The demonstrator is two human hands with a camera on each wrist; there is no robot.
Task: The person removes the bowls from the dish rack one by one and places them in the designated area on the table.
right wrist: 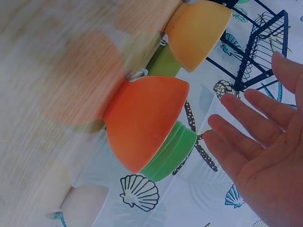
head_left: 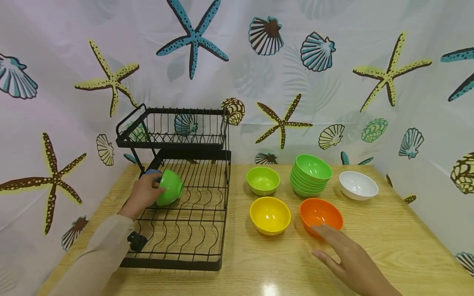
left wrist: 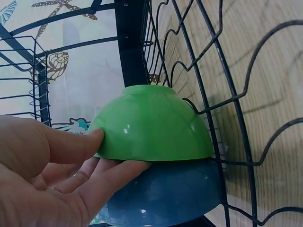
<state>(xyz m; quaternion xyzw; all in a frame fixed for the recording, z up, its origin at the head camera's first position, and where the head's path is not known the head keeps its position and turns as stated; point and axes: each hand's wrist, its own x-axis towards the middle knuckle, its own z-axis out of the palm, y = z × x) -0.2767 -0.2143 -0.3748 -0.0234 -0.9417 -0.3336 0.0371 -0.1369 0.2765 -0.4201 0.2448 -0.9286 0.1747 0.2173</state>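
A green bowl [head_left: 170,188] stands on its side in the lower tier of the black dish rack [head_left: 222,230]. My left hand [head_left: 146,191] pinches its rim, thumb on the outside and fingers inside, as the left wrist view shows. Right beside it a blue bowl [left wrist: 165,194] also stands in the rack, mostly hidden in the head view. My right hand [head_left: 349,257] is in front of the orange bowl [head_left: 321,213], fingers extended and holding nothing. In the right wrist view its fingers are apart from the orange bowl.
On the wooden table, right of the rack, sit a yellow bowl [head_left: 270,216], a lime bowl [head_left: 263,181], a stack of green bowls [head_left: 310,176] and a white bowl [head_left: 358,186]. The rack's upper tier [head_left: 170,145] overhangs the back. A patterned curtain [head_left: 237,74] hangs behind.
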